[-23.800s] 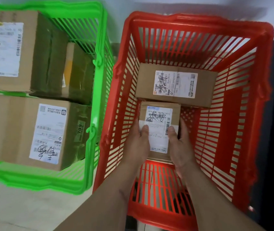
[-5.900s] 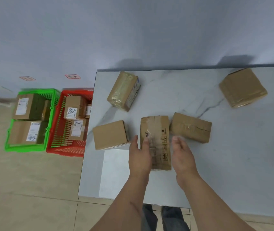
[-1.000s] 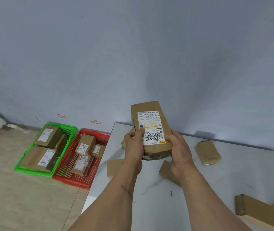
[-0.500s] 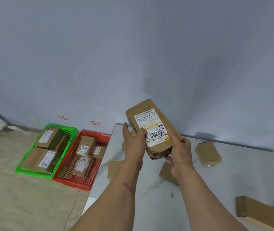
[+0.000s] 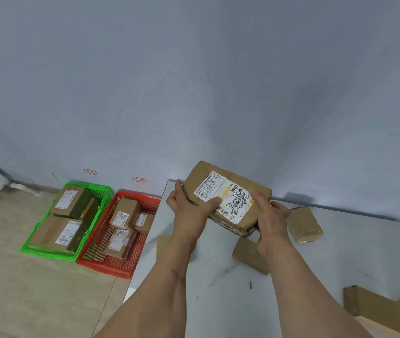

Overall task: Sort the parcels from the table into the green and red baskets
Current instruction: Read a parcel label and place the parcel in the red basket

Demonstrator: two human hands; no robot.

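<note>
A: Item: brown paper-wrapped parcel with white shipping label (image 5: 228, 200), held above the white marble table (image 5: 340, 252), tilted. Left hand (image 5: 189, 211) and right hand (image 5: 271, 215) each curl round an end

B: Destination: green plastic basket (image 5: 66, 219) or red plastic basket (image 5: 121, 234), both on the floor. Risk: a misread label would likely send it into the wrong basket

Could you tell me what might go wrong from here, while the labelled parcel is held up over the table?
The brown paper-wrapped parcel is tilted between the left hand and right hand; it could slip onto the small cardboard box below. The red basket already looks crowded, so another parcel might sit unstably there.
</note>
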